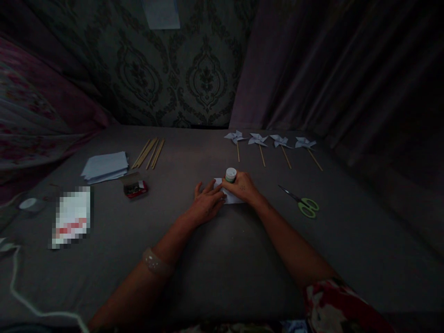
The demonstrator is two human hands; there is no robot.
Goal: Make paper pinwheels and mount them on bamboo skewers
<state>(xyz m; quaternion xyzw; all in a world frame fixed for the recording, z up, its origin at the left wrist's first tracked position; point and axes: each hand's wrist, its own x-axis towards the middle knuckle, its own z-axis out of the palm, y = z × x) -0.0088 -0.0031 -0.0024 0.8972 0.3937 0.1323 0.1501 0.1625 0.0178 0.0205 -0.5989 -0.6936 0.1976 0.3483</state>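
Right hand [243, 186] grips a white-capped container [231, 174], over white paper [233, 198]; left hand [209, 203], fingers spread, on the paper's left side; green-handled scissors [307, 206] lie rightward

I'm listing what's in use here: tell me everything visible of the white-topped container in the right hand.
The white-topped container is small, round and plastic-looking, with a white top and a greenish band below; any lettering is too small to read. It is roughly upright over the white paper, top facing up. The right hand grips it and hides its lower part, so whether it touches the paper cannot be told.
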